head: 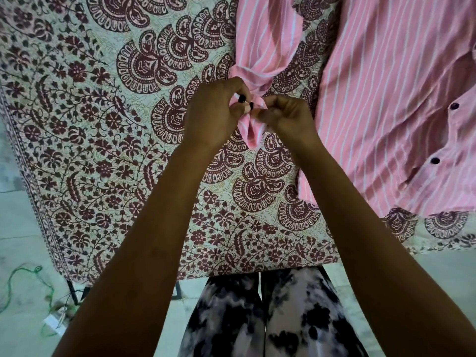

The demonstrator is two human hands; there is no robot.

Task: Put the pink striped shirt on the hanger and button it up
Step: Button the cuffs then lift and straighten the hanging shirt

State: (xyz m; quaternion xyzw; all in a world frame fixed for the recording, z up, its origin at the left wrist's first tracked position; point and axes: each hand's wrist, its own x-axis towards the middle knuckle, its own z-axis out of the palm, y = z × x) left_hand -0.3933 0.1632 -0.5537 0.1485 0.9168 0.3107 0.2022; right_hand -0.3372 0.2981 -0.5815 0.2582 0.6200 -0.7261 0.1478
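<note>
The pink white-striped cotton shirt [396, 104] lies on the right of the maroon floral printed bedspread [85, 130], its sleeve cuff [251, 124] stretched left. The left hand [213, 114] and right hand [286, 117], fingers curled, both pinch that cuff by its small black buttons [241, 99].

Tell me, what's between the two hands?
The head view shows the pink sleeve cuff, with two dark buttons, between the left hand and right hand.

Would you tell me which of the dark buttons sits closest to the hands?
The cuff button, right at the left hand fingertips; the two placket buttons lie far right, untouched.
</note>
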